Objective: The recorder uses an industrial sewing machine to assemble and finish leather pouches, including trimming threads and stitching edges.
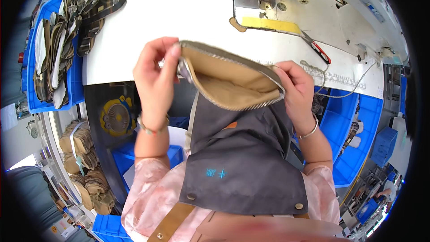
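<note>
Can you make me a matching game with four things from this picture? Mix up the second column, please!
Things
1. Zip pouch
2. Red-and-black tool
3. Apron
4. Upper-left bin

Clues
A. Dark grey, worn by the person
B. Blue, with fabric pieces in it
C. Held open between the left hand and right hand
D. Near the yellow strip's right end

Pairs: 1-C, 2-D, 3-A, 4-B

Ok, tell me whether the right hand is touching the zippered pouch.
Touching: the head view shows the right hand pinching the zippered pouch at its right end.
</note>
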Demonstrator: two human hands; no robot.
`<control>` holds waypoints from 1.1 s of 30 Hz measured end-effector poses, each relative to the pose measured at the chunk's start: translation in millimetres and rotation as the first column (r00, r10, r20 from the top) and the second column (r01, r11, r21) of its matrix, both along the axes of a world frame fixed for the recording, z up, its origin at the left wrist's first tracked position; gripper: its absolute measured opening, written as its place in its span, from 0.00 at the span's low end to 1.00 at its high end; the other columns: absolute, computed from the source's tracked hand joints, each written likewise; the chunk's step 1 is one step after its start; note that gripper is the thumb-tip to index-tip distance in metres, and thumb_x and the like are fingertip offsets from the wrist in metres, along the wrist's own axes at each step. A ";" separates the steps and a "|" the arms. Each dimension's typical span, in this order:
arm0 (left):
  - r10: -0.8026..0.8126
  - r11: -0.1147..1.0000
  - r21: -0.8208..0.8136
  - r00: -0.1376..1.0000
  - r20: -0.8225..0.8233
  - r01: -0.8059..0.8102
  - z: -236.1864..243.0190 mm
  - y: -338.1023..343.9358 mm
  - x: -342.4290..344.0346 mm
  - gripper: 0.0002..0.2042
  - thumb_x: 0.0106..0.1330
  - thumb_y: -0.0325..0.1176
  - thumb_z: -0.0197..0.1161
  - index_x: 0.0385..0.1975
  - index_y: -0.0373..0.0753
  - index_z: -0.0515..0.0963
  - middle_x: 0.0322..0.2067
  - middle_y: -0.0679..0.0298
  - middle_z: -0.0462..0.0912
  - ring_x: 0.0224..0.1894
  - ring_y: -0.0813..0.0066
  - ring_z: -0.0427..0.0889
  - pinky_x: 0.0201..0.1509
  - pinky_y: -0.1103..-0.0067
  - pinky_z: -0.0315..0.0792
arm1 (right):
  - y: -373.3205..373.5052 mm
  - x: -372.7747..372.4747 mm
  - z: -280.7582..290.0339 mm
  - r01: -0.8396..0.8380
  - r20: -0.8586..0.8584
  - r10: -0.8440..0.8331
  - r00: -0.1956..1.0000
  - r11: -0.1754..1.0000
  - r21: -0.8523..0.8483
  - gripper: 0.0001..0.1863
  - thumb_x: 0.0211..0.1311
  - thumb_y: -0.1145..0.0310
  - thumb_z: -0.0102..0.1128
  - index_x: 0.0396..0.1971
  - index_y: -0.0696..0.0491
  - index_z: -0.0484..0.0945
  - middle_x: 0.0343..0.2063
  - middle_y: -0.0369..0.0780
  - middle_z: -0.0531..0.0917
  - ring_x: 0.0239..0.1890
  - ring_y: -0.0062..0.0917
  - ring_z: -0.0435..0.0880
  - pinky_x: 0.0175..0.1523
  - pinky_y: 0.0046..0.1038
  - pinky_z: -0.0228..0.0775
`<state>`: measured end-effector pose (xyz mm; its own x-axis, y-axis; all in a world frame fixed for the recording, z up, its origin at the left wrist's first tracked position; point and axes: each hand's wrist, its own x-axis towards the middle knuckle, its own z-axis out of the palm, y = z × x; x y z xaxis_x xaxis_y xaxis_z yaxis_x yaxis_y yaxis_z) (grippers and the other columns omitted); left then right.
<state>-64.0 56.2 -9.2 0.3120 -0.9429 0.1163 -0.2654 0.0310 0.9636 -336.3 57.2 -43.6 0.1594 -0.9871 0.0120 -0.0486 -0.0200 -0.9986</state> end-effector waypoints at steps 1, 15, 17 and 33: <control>-0.018 1.000 -0.015 0.994 0.105 0.020 6.4 -21.6 5.5 0.07 0.69 0.29 0.65 0.43 0.35 0.81 0.28 0.70 0.82 0.28 0.89 0.74 0.24 0.89 0.69 | -9.7 5.3 4.0 0.004 0.009 -0.003 1.000 1.000 -0.010 0.03 0.68 0.78 0.58 0.40 0.60 0.76 0.29 0.33 0.82 0.30 0.10 0.76 0.35 0.14 0.67; -0.045 0.767 -0.249 0.437 0.898 0.592 -13.6 -60.0 -43.3 0.30 0.54 0.58 0.71 0.51 0.42 0.81 0.57 0.53 0.74 0.60 0.50 0.72 0.69 0.56 0.58 | -93.2 -0.1 11.5 -0.301 -0.494 0.187 0.849 0.940 -0.161 0.10 0.58 0.74 0.59 0.40 0.57 0.72 0.21 0.45 0.81 0.24 0.40 0.83 0.30 0.35 0.72; 0.038 0.749 -0.298 0.410 0.911 0.592 -20.4 -57.3 -39.0 0.31 0.55 0.60 0.69 0.51 0.43 0.81 0.58 0.53 0.73 0.62 0.50 0.69 0.73 0.53 0.51 | -98.4 -2.0 8.8 -0.350 -0.499 0.234 0.834 0.925 -0.151 0.11 0.58 0.75 0.58 0.41 0.57 0.71 0.21 0.45 0.81 0.26 0.42 0.83 0.31 0.36 0.72; -0.528 0.506 0.070 0.245 0.813 0.860 -15.0 -150.0 -54.6 0.27 0.49 0.40 0.72 0.49 0.37 0.76 0.51 0.54 0.73 0.58 0.50 0.72 0.57 0.64 0.74 | -134.5 -23.2 17.3 -0.656 -0.880 0.142 0.453 0.722 -0.221 0.07 0.56 0.68 0.63 0.27 0.55 0.78 0.18 0.40 0.81 0.21 0.30 0.83 0.27 0.29 0.73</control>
